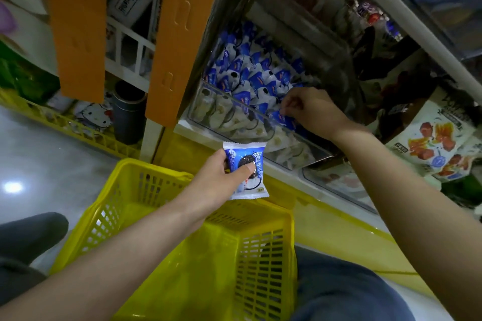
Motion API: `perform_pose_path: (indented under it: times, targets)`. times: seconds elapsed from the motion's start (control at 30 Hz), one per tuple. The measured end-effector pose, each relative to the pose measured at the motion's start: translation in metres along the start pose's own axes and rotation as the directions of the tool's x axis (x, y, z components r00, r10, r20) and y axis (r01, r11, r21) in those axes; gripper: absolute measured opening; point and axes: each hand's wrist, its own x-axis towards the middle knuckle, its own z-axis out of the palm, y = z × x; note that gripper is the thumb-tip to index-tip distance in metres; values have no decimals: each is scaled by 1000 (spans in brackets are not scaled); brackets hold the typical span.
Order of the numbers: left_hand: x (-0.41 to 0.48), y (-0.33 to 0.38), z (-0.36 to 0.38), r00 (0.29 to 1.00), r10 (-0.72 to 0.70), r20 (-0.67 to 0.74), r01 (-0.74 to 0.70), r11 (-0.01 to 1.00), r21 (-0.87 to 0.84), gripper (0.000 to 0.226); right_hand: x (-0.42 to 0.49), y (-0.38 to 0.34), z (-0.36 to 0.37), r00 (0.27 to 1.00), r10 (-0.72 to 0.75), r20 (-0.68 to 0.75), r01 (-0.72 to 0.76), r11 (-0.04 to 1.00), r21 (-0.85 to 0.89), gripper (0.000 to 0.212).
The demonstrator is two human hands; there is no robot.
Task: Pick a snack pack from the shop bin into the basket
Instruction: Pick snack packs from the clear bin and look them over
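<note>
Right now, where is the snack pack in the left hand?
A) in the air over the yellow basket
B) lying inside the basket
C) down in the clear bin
A: the left hand grips the snack pack in the air above the yellow basket's far rim.

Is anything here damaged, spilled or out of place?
Nothing stands out. The pack in the left hand looks intact, by the basket. The right hand pinches a second pack in the bin, where packs lie jumbled; none has spilled out.

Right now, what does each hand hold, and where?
Left hand: blue-and-white plastic snack pack, by its left side. Right hand: pinches a blue pack by its edge in the clear bin.
</note>
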Motion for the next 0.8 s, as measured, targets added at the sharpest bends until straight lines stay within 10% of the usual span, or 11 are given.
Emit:
perform_pose_path:
  times: [0.3,0.57,0.8]
  targets:
    - [2,4,0,970,-228,-80,220,970,-103,14,-51,-25,-33,848,93,-522,144,907,397,11]
    - [-12,11,4,917,-214,337,331,879,-343,56,-112,-47,22,997,-38,-67,72,763,642,22]
    - [-18,7,4,951,-73,302,134,973,-189,33,-117,-42,34,974,72,-213,49,857,514,16]
